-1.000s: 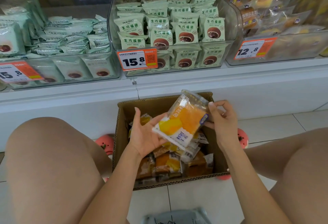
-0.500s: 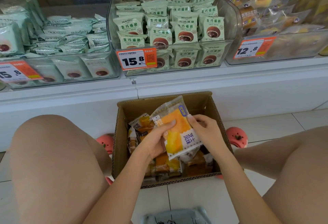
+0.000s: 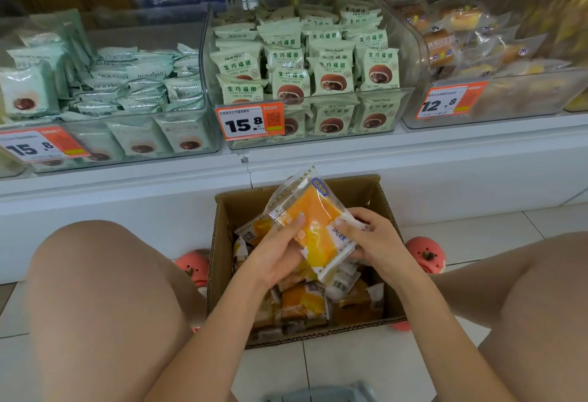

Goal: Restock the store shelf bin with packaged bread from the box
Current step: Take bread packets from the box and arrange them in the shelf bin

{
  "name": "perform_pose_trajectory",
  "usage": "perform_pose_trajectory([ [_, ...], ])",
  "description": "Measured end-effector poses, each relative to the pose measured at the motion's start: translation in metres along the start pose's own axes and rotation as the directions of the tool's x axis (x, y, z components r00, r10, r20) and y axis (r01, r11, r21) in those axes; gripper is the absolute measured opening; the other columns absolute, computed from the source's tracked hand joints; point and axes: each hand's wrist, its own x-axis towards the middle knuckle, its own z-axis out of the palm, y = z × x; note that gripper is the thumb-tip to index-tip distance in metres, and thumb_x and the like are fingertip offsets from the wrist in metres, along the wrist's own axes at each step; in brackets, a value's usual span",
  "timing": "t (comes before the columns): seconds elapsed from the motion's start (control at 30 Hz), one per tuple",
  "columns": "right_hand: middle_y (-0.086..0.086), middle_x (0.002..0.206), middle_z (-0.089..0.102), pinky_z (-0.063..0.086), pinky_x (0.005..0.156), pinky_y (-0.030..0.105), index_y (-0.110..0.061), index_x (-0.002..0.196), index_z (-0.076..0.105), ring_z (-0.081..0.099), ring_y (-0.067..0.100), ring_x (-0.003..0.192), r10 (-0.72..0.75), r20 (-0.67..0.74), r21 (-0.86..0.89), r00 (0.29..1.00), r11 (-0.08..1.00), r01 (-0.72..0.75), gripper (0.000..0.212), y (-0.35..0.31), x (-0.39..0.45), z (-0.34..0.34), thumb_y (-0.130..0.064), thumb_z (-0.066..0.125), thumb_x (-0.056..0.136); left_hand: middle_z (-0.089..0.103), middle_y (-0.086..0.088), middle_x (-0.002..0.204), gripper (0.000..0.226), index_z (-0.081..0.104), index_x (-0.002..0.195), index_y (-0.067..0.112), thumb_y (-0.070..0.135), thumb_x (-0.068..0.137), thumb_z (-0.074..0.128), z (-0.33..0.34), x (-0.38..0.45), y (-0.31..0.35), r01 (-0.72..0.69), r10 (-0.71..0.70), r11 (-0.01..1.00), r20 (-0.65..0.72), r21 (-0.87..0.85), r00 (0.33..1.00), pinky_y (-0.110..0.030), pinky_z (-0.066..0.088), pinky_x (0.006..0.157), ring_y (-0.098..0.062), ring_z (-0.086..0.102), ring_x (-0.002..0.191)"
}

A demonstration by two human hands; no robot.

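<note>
An open cardboard box (image 3: 386,198) stands on the floor between my knees, holding several orange-and-white bread packets (image 3: 302,303). Above it I hold a stack of bread packets (image 3: 313,226), orange with clear wrap, tilted with its top toward the shelf. My left hand (image 3: 275,252) grips the stack from the left, thumb on top. My right hand (image 3: 375,239) grips its right side, fingers curled over the edge. The clear shelf bin (image 3: 509,105) at upper right, tagged 12.8, holds similar wrapped bread.
Two clear bins (image 3: 203,51) of green packets with 15.8 tags fill the shelf's left and middle. The white shelf base (image 3: 445,175) stands just behind the box. My bare knees flank the box, and pink shoes (image 3: 424,253) sit beside it on the tiled floor.
The packets dropped from above the box toward it and turned more upright. My left hand shifted from flat under the stack to gripping it; my right hand closed in on its side.
</note>
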Motion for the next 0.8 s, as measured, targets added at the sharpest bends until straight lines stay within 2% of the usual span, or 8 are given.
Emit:
perform_pose_trajectory([
  [0.13,0.002,0.083,0.073,0.059,0.069,0.036,-0.021,0.094,0.068,0.071,0.017,0.075,-0.020,-0.017,0.038,1.000,0.999,0.021,0.011,-0.039,-0.001,-0.009,-0.022,0.068,0.084,0.069,-0.008,0.097,0.075,0.053,0.132,0.012,0.023,0.065,0.085,0.015,-0.006,0.045,-0.152,0.152,0.980,0.015,0.129,0.988,-0.028,0.058,0.065,-0.016,0.067,0.078],
  [0.3,0.006,0.087,0.072,0.059,0.068,0.037,-0.022,0.091,0.072,0.070,0.017,0.076,-0.150,-0.050,-0.022,0.987,0.989,0.149,0.011,-0.115,0.003,-0.010,-0.026,0.070,0.081,0.073,-0.005,0.097,0.038,0.064,0.115,0.014,0.011,0.077,0.062,0.074,-0.007,0.109,-0.309,0.302,0.921,0.066,0.236,0.951,-0.027,0.058,0.066,-0.013,0.069,0.078],
  [0.43,0.008,0.080,0.070,0.053,0.053,0.028,-0.018,0.093,0.073,0.064,0.013,0.063,-0.366,-0.086,-0.139,0.927,0.926,0.352,0.019,-0.205,0.005,-0.026,-0.032,0.069,0.082,0.070,-0.005,0.091,0.023,0.068,0.096,0.014,0.028,0.078,0.068,0.129,-0.004,0.174,-0.461,0.473,0.791,0.077,0.401,0.878,-0.029,0.056,0.067,-0.018,0.065,0.076],
  [0.5,0.005,0.071,0.068,0.044,0.046,0.021,-0.013,0.092,0.073,0.056,0.008,0.049,-0.464,-0.188,-0.162,0.866,0.884,0.438,0.019,-0.254,0.009,-0.039,-0.030,0.069,0.083,0.069,-0.005,0.089,0.019,0.069,0.095,0.012,0.029,0.088,0.064,0.152,-0.001,0.205,-0.547,0.655,0.589,0.044,0.595,0.754,-0.026,0.053,0.074,-0.021,0.066,0.084],
  [0.53,0.008,0.074,0.069,0.046,0.048,0.024,-0.010,0.095,0.073,0.057,0.010,0.051,-0.511,-0.244,-0.176,0.824,0.859,0.481,0.025,-0.278,0.011,-0.046,-0.031,0.070,0.083,0.071,-0.002,0.089,0.019,0.069,0.098,0.011,0.027,0.092,0.060,0.163,0.002,0.219,-0.575,0.765,0.414,0.072,0.706,0.640,-0.023,0.052,0.076,-0.018,0.067,0.085],
  [0.63,0.018,0.085,0.069,0.054,0.065,0.046,-0.007,0.094,0.072,0.060,0.024,0.066,-0.644,-0.383,-0.298,0.662,0.764,0.572,0.034,-0.344,0.017,-0.062,-0.037,0.072,0.080,0.064,0.012,0.083,0.017,0.066,0.098,0.016,0.027,0.095,0.054,0.198,0.006,0.252,-0.380,0.867,-0.280,0.402,0.882,0.295,-0.020,0.043,0.067,-0.007,0.058,0.077],
  [0.7,0.010,0.073,0.065,0.054,0.066,0.049,-0.012,0.078,0.070,0.057,0.022,0.061,-0.709,-0.453,-0.396,0.541,0.703,0.591,0.029,-0.383,0.021,-0.070,-0.041,0.072,0.079,0.064,0.004,0.089,0.021,0.064,0.101,0.013,0.027,0.094,0.050,0.219,0.020,0.275,-0.215,0.759,-0.568,0.607,0.794,0.236,-0.029,0.045,0.069,-0.015,0.058,0.084],
  [0.8,0.020,0.076,0.068,0.054,0.067,0.051,-0.002,0.078,0.070,0.063,0.032,0.067,-0.790,-0.506,-0.599,0.347,0.611,0.518,0.055,-0.426,0.035,-0.079,-0.056,0.070,0.068,0.058,-0.011,0.128,0.048,0.057,0.125,0.009,0.036,0.092,0.036,0.246,0.053,0.303,-0.053,0.591,-0.763,0.729,0.644,0.344,-0.040,0.035,0.105,-0.028,0.048,0.125],
])
